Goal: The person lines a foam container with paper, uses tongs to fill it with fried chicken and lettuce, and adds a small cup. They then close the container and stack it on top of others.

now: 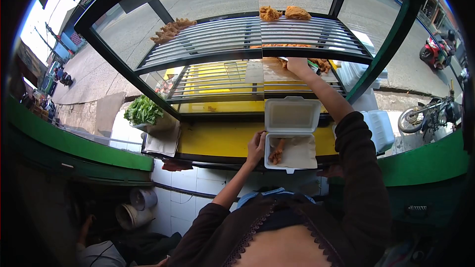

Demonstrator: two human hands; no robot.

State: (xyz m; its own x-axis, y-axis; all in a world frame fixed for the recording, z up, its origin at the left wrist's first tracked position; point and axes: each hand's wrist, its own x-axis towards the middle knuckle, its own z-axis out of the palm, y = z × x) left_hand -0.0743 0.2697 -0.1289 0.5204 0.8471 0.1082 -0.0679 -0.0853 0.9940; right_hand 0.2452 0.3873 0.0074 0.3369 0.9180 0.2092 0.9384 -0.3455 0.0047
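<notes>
A white foam takeaway box (292,117) sits with its lid raised on the yellow counter in front of me. Brown paper (299,152) lines its base, and a piece of fried chicken (277,153) lies at the left. My left hand (256,147) grips the box's left rim near the hinge. Inside the glass display case, my right hand (297,66) reaches over a brown board (275,73), its fingers curled and mostly hidden. A thin pale edge shows left of it; I cannot tell what it holds. Fried pieces (323,65) lie just right of that hand.
Fried chicken (270,14) and a row of skinny pieces (173,30) rest on the upper rack (213,34). Leafy greens (143,110) stand at left, stacked foam boxes (378,129) at right. A person's arm (85,230) shows low left, near buckets (132,216).
</notes>
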